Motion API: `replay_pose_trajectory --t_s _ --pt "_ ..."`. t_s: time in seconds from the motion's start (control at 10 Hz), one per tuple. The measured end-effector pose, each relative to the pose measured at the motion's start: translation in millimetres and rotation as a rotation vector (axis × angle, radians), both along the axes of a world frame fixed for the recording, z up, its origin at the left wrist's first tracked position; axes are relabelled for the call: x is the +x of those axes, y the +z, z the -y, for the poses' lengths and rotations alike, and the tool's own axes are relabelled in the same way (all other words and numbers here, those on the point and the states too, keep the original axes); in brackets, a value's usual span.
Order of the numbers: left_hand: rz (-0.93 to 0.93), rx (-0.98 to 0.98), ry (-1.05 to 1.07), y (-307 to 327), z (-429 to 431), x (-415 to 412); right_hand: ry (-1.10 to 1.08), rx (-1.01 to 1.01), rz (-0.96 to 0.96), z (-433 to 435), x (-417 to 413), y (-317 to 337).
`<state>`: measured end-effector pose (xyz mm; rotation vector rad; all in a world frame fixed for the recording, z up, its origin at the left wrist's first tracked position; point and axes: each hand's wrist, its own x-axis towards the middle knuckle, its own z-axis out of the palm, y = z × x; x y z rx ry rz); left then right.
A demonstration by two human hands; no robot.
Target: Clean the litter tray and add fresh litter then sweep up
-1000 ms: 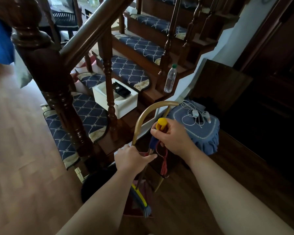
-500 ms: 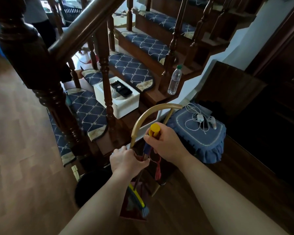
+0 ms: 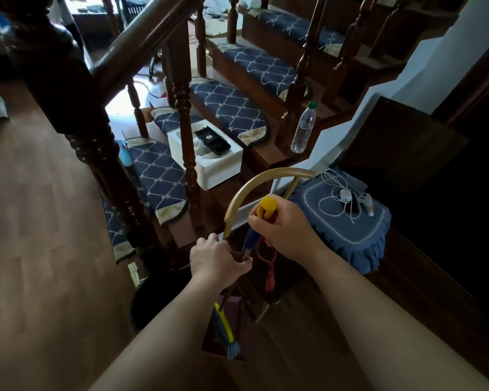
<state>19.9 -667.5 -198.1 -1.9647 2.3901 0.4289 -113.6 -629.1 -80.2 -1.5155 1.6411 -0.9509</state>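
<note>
- Since the earlier frames little has shifted. Both hands keep their grips on the broom (image 3: 251, 240), and only the view has tipped a little further over the stairs.
- There is one broom. It stands near upright, passes through both sets of fingers and runs down well below them to its head (image 3: 228, 334), which has blue bristles and a yellow band. It looks light and stiff, a thin dark shaft that should swing easily, and only the bristles are soft.
- There is one dustpan (image 3: 237, 317), a maroon piece well below the left fingers, with the broom head sitting in it. It looks like light, hard plastic, probably better carried by its stem than by its lip.
- The right hand (image 3: 290, 235) is wrapped round the top of the handle, fingers curled just under the single yellow cap (image 3: 268, 206). The handle is sleeved in blue there, so it is thicker and likely less slippery than the bare shaft, which makes it the sensible hold.
- The left hand (image 3: 218, 261) is closed round the thin shaft just below the right fingers. Whether the dustpan's stem also sits in that grip cannot be told.
- One red loop (image 3: 270, 275) dangles under the right fingers. It could snag on the curved chair back (image 3: 254, 182) just beyond the fingertips.
- No litter tray is in view.
</note>
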Motion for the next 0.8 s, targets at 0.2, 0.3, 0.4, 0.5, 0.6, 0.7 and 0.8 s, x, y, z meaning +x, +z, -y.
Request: replay_pose_trajectory --t_s 0.2,0.3,0.4,0.5,0.6,0.7,0.8 --pt "-0.174 0.187 0.001 3.4 -0.8 26.1 0.093 -0.053 -0.080 -2.4 5.5 -0.1" --pt "-0.240 0.217 0.041 8.7 -6.5 37.6 0.149 -0.083 -0.111 -5.9 8.1 -3.1" --pt "-0.273 0.192 0.093 9.0 -17.0 47.2 0.166 -0.095 -0.117 -11.9 11.1 -6.7" --pt "-0.322 0.141 0.156 11.5 -29.5 57.2 0.162 -0.104 -0.150 -17.9 14.0 -7.9" --pt "-0.320 0.090 0.164 16.7 -40.2 66.4 0.107 -0.085 -0.230 -23.7 14.8 -13.0" --pt "-0.362 0.069 0.196 24.4 -52.3 77.9 0.035 -0.057 -0.343 -32.1 20.4 -18.9" --pt "-0.420 0.043 0.221 33.4 -61.9 86.2 -0.048 -0.005 -0.315 -42.3 25.6 -20.3"
